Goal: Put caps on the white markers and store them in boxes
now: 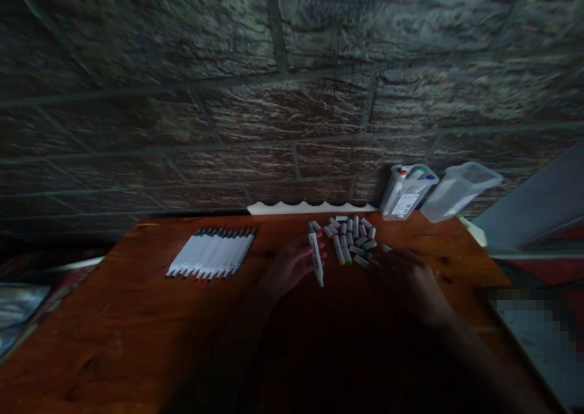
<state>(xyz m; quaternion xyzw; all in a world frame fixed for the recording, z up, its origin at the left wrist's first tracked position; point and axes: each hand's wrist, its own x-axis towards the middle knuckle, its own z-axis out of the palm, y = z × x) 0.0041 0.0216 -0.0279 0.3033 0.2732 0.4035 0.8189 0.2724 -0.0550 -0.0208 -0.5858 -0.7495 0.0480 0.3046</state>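
A dark brick wall (292, 85) filled the whole upper half of the frame. Below it, a reddish wooden table (114, 341) spread across the lower half. At the right edge a grey slanted panel (538, 207) cut in, with a blurred pale patch beneath it. Against the wall in the upper right of the table leaned a clear empty container (458, 190), and just left of it, touching or nearly so, a clear tub holding markers (406, 192). A white scalloped strip (310, 207) lay along the table's far edge at centre. A neat row of white markers (210, 254) lay side by side left of centre, well apart from the hands. A loose heap of markers (352, 238) sat right of centre.

The left hand (287, 271), at centre frame, had its fingers curled loosely around a single white marker (316, 257), held nearly upright just left of the heap. The right hand (408, 280), dim and blurred, rested palm down at the heap's near right edge; whether it gripped anything could not be told.
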